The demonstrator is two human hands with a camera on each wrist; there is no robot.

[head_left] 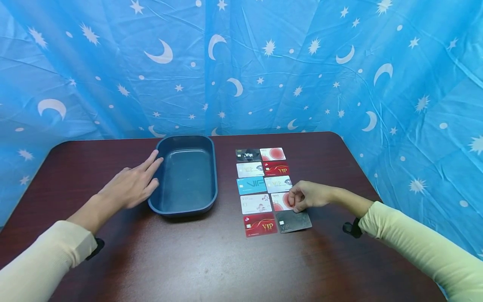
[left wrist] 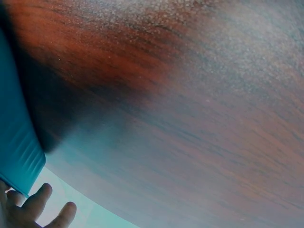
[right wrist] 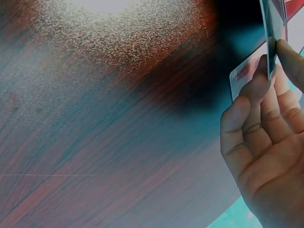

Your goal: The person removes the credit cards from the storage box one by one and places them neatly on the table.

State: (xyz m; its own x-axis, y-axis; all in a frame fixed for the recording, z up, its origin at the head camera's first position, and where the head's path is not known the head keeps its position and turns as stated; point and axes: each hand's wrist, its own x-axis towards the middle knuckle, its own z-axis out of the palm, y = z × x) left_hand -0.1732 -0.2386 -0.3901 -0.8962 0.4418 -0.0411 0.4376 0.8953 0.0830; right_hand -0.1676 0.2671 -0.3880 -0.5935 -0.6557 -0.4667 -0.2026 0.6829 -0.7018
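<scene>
My right hand (head_left: pixel 307 195) pinches a dark grey VIP card (head_left: pixel 295 222) by its far edge, between thumb and fingers. In the right wrist view this card (right wrist: pixel 270 33) stands tilted up, seen nearly edge-on. Just beyond it lies a white card with red circles (head_left: pixel 280 202), partly covered by my fingers. To its left is a red VIP card (head_left: pixel 260 225), flat on the table. My left hand (head_left: pixel 130 184) rests on the left rim of a dark blue tray (head_left: pixel 187 180), fingers fairly straight. The tray's inside shows nothing in it.
Several more cards lie in two columns, among them a light blue one (head_left: pixel 251 185) and a black one (head_left: pixel 247 155). They sit right of the tray on a dark wood table (head_left: pixel 181 260). A blue curtain (head_left: pixel 241 63) with moons and stars hangs behind.
</scene>
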